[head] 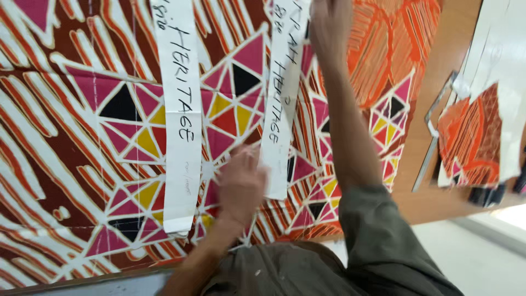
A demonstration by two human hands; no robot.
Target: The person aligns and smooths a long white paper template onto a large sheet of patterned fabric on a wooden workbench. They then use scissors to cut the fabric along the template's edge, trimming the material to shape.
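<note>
A large patterned cloth [76,126] in red, orange, pink, yellow and black lies spread over the table. Two long white paper strips with handwriting rest on it, the left strip [178,109] and the right strip [280,98]. My left hand [240,183] lies flat on the cloth with its fingers touching the lower end of the right strip. My right hand [330,24] reaches far forward and presses down on the upper part of that same strip. The view is tilted and blurred.
The wooden table [438,82] shows to the right of the cloth. A metal ruler or bar [435,131] lies there beside a smaller piece of the same patterned cloth [471,137] and white paper [504,66]. Light floor [482,252] lies at lower right.
</note>
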